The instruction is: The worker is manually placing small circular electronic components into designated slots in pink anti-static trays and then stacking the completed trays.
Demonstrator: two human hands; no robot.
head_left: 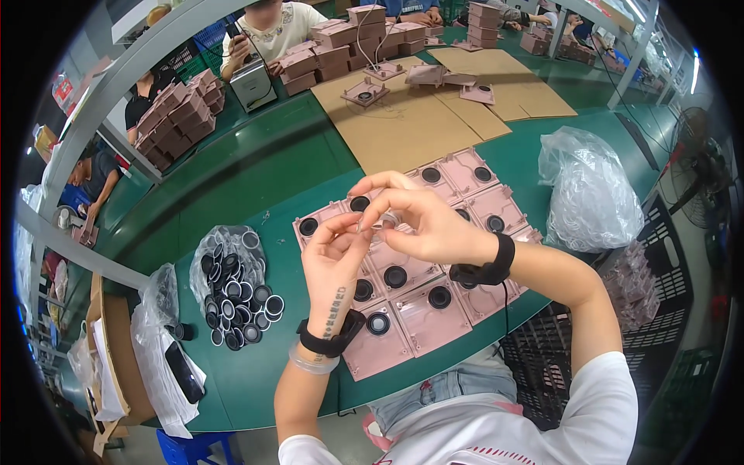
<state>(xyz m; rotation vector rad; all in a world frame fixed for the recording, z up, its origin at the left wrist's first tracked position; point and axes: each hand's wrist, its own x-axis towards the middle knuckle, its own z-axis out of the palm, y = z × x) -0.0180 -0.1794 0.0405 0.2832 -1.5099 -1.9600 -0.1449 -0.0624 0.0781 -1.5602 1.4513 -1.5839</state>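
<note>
My left hand point(333, 252) and my right hand point(418, 221) meet above the pink plastic panels, fingertips almost touching. Between the right thumb and fingers sits a small whitish, partly clear piece point(390, 220); its kind is not plain. The left fingers are pinched together beside it, and what they hold, if anything, is hidden. Below, several pink panels point(377, 353) lie in rows, many with a round black part point(439, 297) on them. One round part point(378, 323) on the nearest left panel shows a paler ring. My hands hide some panels.
Left of the panels, black discs with pale rims point(232, 291) spill from a clear bag point(249, 242). A phone point(184, 372) lies on papers at far left. A large clear plastic bag point(593, 190) stands right. Cardboard point(372, 132) and stacked pink housings point(182, 116) lie beyond, where people sit.
</note>
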